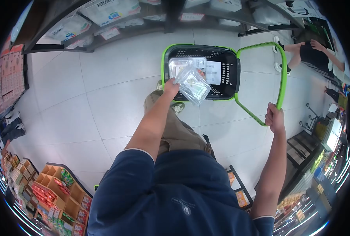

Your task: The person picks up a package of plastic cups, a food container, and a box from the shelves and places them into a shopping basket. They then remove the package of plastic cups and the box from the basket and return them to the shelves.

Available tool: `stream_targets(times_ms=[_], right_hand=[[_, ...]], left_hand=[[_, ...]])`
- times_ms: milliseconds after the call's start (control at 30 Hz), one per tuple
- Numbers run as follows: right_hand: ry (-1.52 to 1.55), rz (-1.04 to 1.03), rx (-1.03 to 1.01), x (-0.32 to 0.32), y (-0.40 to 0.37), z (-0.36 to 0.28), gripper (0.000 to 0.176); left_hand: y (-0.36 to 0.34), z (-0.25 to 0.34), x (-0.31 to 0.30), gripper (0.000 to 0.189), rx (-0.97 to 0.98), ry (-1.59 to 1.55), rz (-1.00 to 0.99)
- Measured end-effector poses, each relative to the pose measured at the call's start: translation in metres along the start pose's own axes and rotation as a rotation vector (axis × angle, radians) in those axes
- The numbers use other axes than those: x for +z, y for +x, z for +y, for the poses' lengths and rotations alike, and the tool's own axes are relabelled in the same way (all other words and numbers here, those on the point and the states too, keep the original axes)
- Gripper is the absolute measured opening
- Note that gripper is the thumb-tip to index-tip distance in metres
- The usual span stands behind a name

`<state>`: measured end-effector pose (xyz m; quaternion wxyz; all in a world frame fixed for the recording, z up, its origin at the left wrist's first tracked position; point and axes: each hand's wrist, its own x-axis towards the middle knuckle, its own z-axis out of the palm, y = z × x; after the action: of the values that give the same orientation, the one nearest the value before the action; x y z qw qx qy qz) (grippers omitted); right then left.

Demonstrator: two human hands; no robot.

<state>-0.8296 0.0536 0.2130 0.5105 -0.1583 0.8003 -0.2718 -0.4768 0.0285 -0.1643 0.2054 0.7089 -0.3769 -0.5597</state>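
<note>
My left hand (171, 88) is closed on the edge of a clear plastic package (194, 85), held over the near side of a black shopping basket (232, 74) with a green rim. What the package contains is hard to make out. Inside the basket lie another clear package (177, 66) and a white printed packet (213, 72), both partly covered by the held one. Out to the right, my right hand (275, 117) is wrapped round the basket's long green handle (282, 88), which is swung out sideways from the basket.
Shelves (151, 24) with bagged goods run along the top. Another person (316, 55) is at upper right, and someone's legs (13, 128) show at far left. A wooden snack display (61, 188) stands lower left. A black rack (300, 153) is at right. Pale tiles (65, 102) cover the floor.
</note>
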Motion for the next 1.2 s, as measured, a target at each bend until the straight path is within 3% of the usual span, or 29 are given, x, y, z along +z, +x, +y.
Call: stream_targets(times_ms=[67, 133, 167, 200, 267, 300, 400, 433, 467, 567, 667, 700, 833, 933, 1067, 1133, 1167, 1200], right_hand=[[0.007, 0.011, 0.018, 0.0, -0.001, -0.002, 0.031], [0.017, 0.022, 0.026, -0.001, 0.001, -0.004, 0.032], [0.016, 0.016, 0.027, -0.003, 0.001, -0.004, 0.032], [0.012, 0.01, 0.034, -0.004, 0.002, -0.002, 0.032], [0.003, 0.02, 0.037, -0.007, 0.004, 0.0, 0.032], [0.001, 0.028, 0.031, -0.009, 0.005, 0.002, 0.032], [0.029, 0.031, 0.029, -0.015, 0.006, 0.007, 0.032], [0.023, 0.034, 0.032, -0.016, 0.008, 0.007, 0.032], [0.027, 0.04, 0.027, -0.016, 0.008, 0.007, 0.032], [0.05, 0.038, 0.031, -0.021, 0.007, 0.01, 0.032], [0.079, 0.017, 0.03, -0.024, 0.01, 0.012, 0.031], [0.075, 0.005, 0.029, -0.024, 0.009, 0.012, 0.031], [0.098, 0.012, 0.059, -0.019, 0.008, 0.006, 0.03], [0.11, 0.004, 0.049, -0.022, 0.008, 0.009, 0.03], [0.116, 0.026, 0.032, -0.03, 0.012, 0.011, 0.03], [0.125, 0.037, 0.049, -0.036, 0.015, 0.016, 0.03], [0.145, 0.05, 0.037, -0.039, 0.015, 0.018, 0.03], [0.165, 0.062, 0.029, -0.044, 0.014, 0.022, 0.029]], left_hand=[[-0.001, -0.004, -0.005, 0.033, 0.083, -0.034, 0.086], [-0.013, 0.023, -0.028, 0.03, -0.067, -0.045, 0.003], [-0.023, 0.047, -0.04, 0.043, -0.211, -0.106, -0.116], [-0.025, 0.055, -0.038, 0.043, -0.217, -0.108, -0.119], [-0.029, 0.057, -0.027, 0.071, -0.171, 0.06, -0.043], [-0.026, 0.049, -0.021, 0.097, -0.05, 0.26, -0.094], [-0.018, 0.04, 0.004, 0.101, -0.025, 0.353, -0.109], [-0.011, 0.037, 0.007, 0.091, -0.093, 0.259, -0.099], [-0.008, 0.037, 0.008, 0.091, -0.097, 0.258, -0.107], [-0.003, 0.037, 0.008, 0.063, -0.06, 0.051, -0.169], [-0.006, 0.049, 0.001, 0.057, -0.201, -0.176, -0.238], [-0.005, 0.054, 0.001, 0.049, -0.2, -0.125, -0.229], [0.011, 0.061, 0.013, 0.051, -0.134, -0.004, -0.199], [0.011, 0.098, 0.031, 0.053, -0.126, 0.008, -0.277], [0.037, 0.113, 0.087, 0.052, 0.119, 0.019, -0.271], [0.045, 0.135, 0.11, 0.053, 0.079, 0.072, -0.334], [0.062, 0.116, 0.134, 0.054, 0.237, 0.226, -0.28], [0.066, 0.117, 0.145, 0.054, 0.258, 0.25, -0.285]])
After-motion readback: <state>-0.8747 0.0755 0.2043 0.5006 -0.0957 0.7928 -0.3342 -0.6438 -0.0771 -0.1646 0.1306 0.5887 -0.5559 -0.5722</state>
